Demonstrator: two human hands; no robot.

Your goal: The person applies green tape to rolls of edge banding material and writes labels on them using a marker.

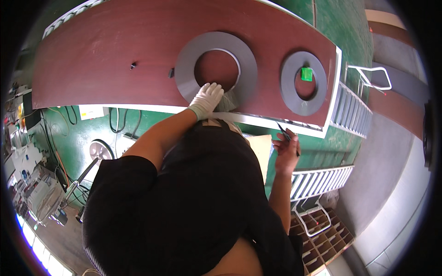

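Observation:
My left hand (206, 97), in a white glove, rests flat on the near edge of a large grey ring-shaped coil (215, 66) lying on a dark red-brown table (101, 60). My right hand (286, 149) is bare and held off the table's front edge, its fingers closed on a thin dark pen-like tool (284, 135). A smaller grey ring coil (303, 83) lies to the right on the table, with a small green square object (306, 74) in its hole.
Two small dark bits (133, 66) lie on the table left of the large coil. White metal racks (351, 110) stand at the table's right end and below it. Green floor with cables, a round stool (98, 150) and cluttered benches are at left. A compartmented box (324, 234) sits at lower right.

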